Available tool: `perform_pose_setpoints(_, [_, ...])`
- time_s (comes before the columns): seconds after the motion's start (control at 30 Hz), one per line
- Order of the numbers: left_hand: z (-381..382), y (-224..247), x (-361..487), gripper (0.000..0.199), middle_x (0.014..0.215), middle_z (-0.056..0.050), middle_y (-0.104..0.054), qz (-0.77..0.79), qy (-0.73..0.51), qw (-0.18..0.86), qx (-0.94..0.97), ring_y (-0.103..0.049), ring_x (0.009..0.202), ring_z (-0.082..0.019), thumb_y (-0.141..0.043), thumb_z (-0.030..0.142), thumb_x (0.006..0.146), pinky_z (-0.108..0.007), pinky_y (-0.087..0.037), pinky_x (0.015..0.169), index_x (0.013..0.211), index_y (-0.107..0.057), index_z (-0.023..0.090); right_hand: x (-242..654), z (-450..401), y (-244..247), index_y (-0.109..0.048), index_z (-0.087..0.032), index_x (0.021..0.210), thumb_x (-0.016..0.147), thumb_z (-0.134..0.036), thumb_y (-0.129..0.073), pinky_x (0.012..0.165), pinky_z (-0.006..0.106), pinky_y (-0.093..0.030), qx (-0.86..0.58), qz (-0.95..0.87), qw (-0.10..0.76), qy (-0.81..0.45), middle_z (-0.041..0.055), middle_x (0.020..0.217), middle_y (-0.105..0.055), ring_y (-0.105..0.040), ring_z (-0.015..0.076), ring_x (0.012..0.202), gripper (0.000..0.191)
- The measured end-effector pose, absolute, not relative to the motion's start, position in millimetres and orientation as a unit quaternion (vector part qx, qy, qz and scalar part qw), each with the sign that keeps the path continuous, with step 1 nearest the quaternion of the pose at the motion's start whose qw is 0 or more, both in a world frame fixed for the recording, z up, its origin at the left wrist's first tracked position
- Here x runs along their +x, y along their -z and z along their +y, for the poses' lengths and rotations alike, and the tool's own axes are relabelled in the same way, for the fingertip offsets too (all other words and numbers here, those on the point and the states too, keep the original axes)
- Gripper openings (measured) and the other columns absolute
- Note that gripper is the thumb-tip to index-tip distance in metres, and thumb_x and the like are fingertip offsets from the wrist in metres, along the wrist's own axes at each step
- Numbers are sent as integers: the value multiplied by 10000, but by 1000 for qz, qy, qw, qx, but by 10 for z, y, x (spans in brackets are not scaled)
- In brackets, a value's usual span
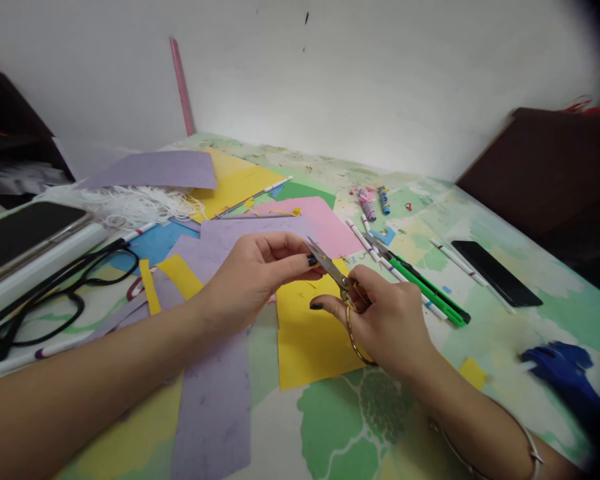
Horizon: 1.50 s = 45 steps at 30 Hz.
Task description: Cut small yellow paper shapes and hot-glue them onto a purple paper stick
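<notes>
1. the scissors (pixel 330 265) are being gripped in the right hand (pixel 393 320), its fingers being curled about the gold handles; they are being held above the yellow paper (pixel 305 353), which is lying on the table (pixel 330 427).
2. the left hand (pixel 267 273) is being held nearly closed, thumb and fingertips being set together beside the blades; whether a small scrap is being pinched there cannot be told.
3. the left thumb is being placed very near the blade tips, so a nick could be being risked, a slip or a hasty squeeze of the handles being the likely cause.
4. any small scrap could be getting lost among the yellow strips (pixel 180 277), should the pinch be loosening.
5. the green cutter (pixel 425 287), lying just beyond the right hand, could be getting knocked by a careless wrist.
6. as for containers, pale contents (pixel 23 175) are being held in a dark shelf (pixel 27 110) at the far left, their details being hidden by shadow.
</notes>
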State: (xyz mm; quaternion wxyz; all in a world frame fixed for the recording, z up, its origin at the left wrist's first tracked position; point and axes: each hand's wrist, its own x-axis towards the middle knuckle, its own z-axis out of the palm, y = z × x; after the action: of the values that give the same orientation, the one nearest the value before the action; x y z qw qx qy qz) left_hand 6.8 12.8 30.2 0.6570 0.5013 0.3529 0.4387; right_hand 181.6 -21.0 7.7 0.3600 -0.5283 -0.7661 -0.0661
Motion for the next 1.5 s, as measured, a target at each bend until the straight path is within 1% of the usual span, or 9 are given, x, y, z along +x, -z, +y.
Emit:
perform_pose_setpoints(0.2, [162,-251,40,59,878,-43,-737,340,-433,647,528,-680,860,-186,-684,214,774,-300,-522,813,805,-719,177,1851,-195,-55,-444,-205,590,796,-737,-458,421,223,-215,-530,-771,343,81,-62,423,-384,-295,79,375,571])
perform_pose_setpoints(0.43, [203,-252,11,96,875,-39,-749,338,-420,640,547,-683,866,-174,-657,190,792,-287,-523,838,821,-748,183,1879,-187,-62,-454,-198,592,783,-766,-429,426,217,-202,-535,-775,326,87,-55,419,-396,-316,84,364,600])
perform_pose_setpoints(0.7, [254,-231,-22,95,819,-20,-751,332,-412,646,551,-673,786,-123,-675,178,786,-207,-527,760,786,-769,195,1892,-187,-70,-493,-189,617,797,-768,-388,436,214,-204,-539,-776,310,106,-43,419,-425,-345,95,364,616])
perform_pose_setpoints(0.9, [296,-214,-36,57,812,-22,-753,341,-393,643,562,-690,770,-131,-699,199,776,-239,-543,775,772,-748,172,1919,-177,-49,-511,-182,625,790,-770,-394,449,219,-212,-543,-778,293,116,-38,428,-435,-366,99,371,622])
perform_pose_setpoints(1.03, [310,-199,-46,50,816,-49,-766,344,-385,664,540,-713,745,-146,-688,207,797,-255,-560,739,803,-697,158,1933,-146,-77,-456,-190,592,796,-727,-471,447,213,-218,-557,-767,307,85,-52,437,-410,-337,84,388,575])
perform_pose_setpoints(1.17, [301,-210,-48,45,741,-57,-759,349,-374,674,532,-720,705,-162,-672,200,806,-265,-561,691,790,-655,161,1939,-109,-135,-351,-203,551,809,-611,-569,426,215,-182,-573,-748,335,28,-82,427,-301,-258,68,402,530])
perform_pose_setpoints(1.27, [303,-220,-46,25,707,-22,-731,340,-387,662,544,-702,672,-142,-681,168,781,-252,-548,676,792,-659,166,1929,-98,-148,-341,-206,560,778,-578,-623,424,221,-176,-576,-738,351,-3,-89,442,-275,-251,67,415,515])
perform_pose_setpoints(1.4, [320,-218,-51,52,675,13,-676,341,-404,626,574,-659,642,-112,-690,129,746,-226,-513,641,778,-672,166,1887,-112,-128,-335,-209,571,757,-578,-644,429,226,-176,-572,-737,359,-34,-88,462,-273,-248,68,432,515])
perform_pose_setpoints(1.5, [326,-216,-60,146,675,20,-686,348,-401,608,590,-651,634,-111,-712,152,742,-224,-500,634,877,-668,186,1856,-133,-106,-336,-211,578,751,-580,-648,431,229,-169,-565,-739,362,-66,-86,466,-280,-256,69,436,513])
